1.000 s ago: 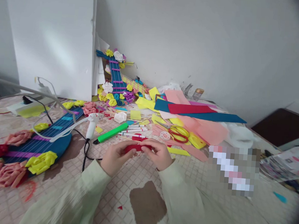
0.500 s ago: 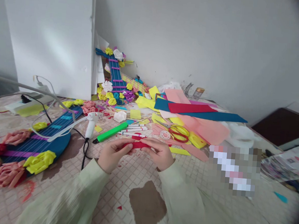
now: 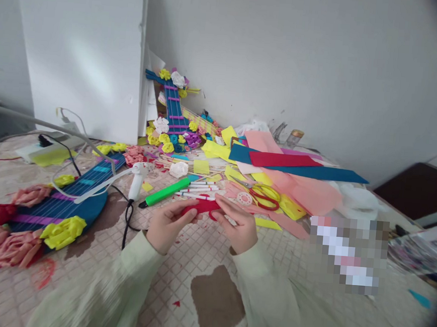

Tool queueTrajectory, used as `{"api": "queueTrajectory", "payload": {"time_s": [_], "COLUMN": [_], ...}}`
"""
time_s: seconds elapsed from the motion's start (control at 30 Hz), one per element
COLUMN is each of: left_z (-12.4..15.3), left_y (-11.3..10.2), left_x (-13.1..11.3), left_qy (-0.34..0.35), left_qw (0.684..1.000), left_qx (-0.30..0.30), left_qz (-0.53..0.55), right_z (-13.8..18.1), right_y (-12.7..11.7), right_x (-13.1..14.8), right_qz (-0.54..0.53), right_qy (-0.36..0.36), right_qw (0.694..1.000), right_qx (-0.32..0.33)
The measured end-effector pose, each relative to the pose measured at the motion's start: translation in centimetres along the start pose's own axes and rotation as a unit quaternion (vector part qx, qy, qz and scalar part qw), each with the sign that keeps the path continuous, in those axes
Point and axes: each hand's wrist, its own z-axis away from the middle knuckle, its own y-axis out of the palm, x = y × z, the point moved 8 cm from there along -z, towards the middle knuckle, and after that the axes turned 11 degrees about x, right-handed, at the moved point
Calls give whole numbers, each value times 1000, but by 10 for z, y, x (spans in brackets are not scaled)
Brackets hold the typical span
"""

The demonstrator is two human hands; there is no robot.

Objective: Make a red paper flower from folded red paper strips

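A small piece of red crepe paper is stretched between my two hands above the middle of the table. My left hand pinches its left end between thumb and fingers. With thumb and fingertips, my right hand grips the opposite end. Just beyond the hands lie several white markers and a bright green pen-like tool. Further left, a white glue gun with a black cord stands near the green one.
At left lies a blue paper guitar with paper flowers; another blue guitar leans at the back. Red-handled scissors, a white tape roll and coloured paper strips spread right. A white board stands behind.
The red paper has opened out between my fingers and looks wider. My right fingers have lifted and straightened a little. The whole view has shifted slightly.
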Motion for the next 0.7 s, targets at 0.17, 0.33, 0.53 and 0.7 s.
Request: {"api": "queueTrajectory", "payload": {"time_s": [0.17,0.33,0.53,0.7], "left_z": [1,2,4,6], "left_y": [0,3,13,12], "left_x": [1,-3,-9,-9], "left_qy": [4,9,41,62], "left_qw": [1000,1000,996,987], "left_qx": [1,9,50,42], "left_qz": [17,-5,-68,-140], "right_z": [2,3,4,4], "right_y": [3,6,10,10], "right_x": [0,-8,-22,-28], "right_qz": [18,-31,-152,-186], "right_qy": [-14,21,107,144], "right_qw": [1000,999,982,972], "right_qx": [2,13,17,10]}}
